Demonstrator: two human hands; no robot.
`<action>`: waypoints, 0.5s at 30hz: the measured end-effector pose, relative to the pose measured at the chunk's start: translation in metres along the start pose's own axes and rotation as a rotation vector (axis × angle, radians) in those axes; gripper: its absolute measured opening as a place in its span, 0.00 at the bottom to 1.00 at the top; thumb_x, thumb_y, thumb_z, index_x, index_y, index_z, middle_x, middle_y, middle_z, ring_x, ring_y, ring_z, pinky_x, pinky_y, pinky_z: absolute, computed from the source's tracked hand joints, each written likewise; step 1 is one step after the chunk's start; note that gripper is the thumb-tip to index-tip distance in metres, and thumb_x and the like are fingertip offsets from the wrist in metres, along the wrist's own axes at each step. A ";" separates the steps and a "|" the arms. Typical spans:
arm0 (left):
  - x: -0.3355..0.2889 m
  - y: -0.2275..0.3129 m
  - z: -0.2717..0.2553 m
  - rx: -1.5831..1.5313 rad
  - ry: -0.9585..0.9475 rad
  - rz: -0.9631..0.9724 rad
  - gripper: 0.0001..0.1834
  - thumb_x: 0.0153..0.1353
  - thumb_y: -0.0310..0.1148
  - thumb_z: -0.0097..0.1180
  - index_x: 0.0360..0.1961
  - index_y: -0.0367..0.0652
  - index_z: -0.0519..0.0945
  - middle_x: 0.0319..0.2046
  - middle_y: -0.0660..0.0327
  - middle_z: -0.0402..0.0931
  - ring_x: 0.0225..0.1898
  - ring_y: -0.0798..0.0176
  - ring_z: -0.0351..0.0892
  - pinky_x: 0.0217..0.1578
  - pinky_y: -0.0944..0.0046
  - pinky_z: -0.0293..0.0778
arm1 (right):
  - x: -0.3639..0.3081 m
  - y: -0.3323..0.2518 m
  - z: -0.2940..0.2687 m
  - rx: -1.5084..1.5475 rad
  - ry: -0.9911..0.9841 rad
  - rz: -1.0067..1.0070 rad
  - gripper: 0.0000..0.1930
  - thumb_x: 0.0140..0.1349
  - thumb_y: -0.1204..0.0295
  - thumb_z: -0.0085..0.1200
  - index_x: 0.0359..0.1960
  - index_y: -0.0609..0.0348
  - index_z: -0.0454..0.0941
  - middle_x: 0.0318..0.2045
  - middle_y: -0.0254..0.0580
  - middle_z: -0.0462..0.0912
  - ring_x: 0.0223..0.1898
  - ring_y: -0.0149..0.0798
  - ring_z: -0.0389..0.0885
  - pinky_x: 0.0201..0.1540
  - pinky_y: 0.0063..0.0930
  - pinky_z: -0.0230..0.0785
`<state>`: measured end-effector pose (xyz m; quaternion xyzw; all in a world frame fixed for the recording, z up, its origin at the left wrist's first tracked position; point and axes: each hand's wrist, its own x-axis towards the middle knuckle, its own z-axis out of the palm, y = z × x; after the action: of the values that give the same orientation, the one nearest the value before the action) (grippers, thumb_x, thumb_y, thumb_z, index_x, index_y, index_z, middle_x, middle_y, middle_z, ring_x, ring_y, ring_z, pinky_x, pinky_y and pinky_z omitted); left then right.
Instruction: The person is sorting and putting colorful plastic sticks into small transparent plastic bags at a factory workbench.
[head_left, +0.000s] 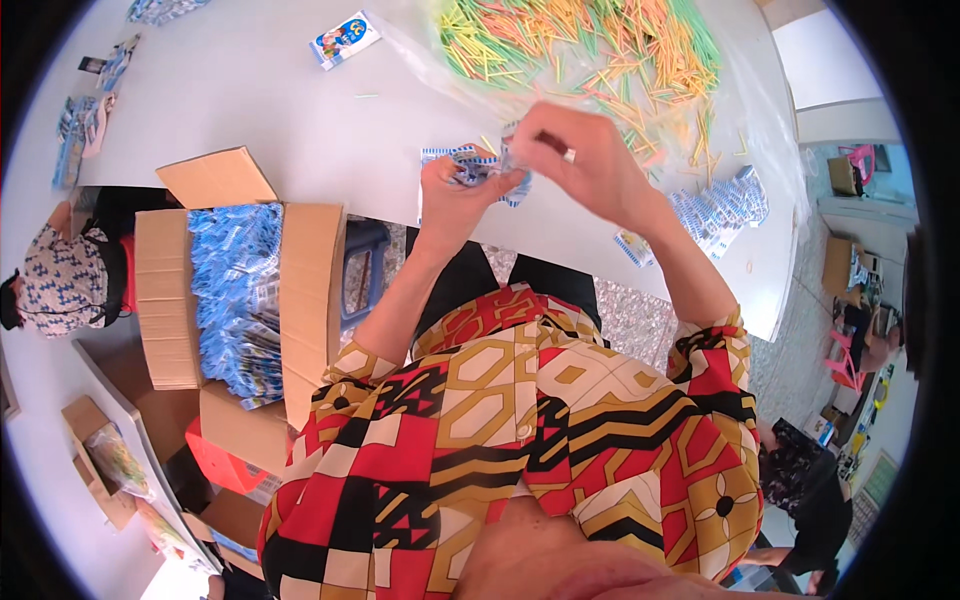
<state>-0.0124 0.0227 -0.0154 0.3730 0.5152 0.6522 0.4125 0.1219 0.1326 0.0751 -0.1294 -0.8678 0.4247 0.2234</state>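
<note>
Both hands meet over the near edge of the white table (300,120). My left hand (452,190) grips a small blue-and-white packet (482,166) from below. My right hand (580,155) pinches the same packet from the right, fingers curled over its top. Just beyond the hands lies a clear plastic bag with a big heap of thin yellow, green and orange sticks (600,50). A stack of the same blue-and-white packets (715,210) lies on the table to the right of my right forearm.
An open cardboard box (310,300) full of blue-and-white packets stands to my left beside the table. A small printed card (345,38) and more packets (75,135) lie on the far left of the table. Other people sit at left (60,280) and lower right (800,480).
</note>
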 end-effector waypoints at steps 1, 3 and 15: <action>0.000 0.000 -0.002 -0.042 0.049 -0.043 0.07 0.48 0.23 0.66 0.24 0.38 0.78 0.24 0.65 0.78 0.24 0.77 0.74 0.25 0.75 0.70 | 0.007 0.006 -0.001 -0.002 -0.005 -0.002 0.04 0.59 0.74 0.53 0.35 0.61 0.75 0.23 0.34 0.75 0.24 0.25 0.73 0.26 0.21 0.65; 0.000 0.003 -0.003 -0.085 0.097 -0.085 0.07 0.48 0.24 0.66 0.24 0.37 0.79 0.21 0.67 0.77 0.23 0.79 0.72 0.24 0.77 0.67 | 0.026 0.025 -0.003 0.171 0.155 0.248 0.07 0.60 0.71 0.53 0.36 0.60 0.75 0.23 0.32 0.75 0.23 0.22 0.71 0.26 0.20 0.65; -0.004 0.008 -0.015 -0.210 0.256 -0.129 0.08 0.49 0.22 0.65 0.28 0.37 0.77 0.25 0.63 0.78 0.25 0.74 0.75 0.27 0.74 0.72 | 0.122 0.186 0.021 -0.759 0.109 0.084 0.13 0.54 0.71 0.54 0.41 0.60 0.75 0.36 0.48 0.80 0.41 0.46 0.78 0.42 0.33 0.69</action>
<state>-0.0261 0.0128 -0.0112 0.2079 0.5155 0.7167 0.4211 0.0119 0.2813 -0.0504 -0.2608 -0.9440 0.0743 0.1879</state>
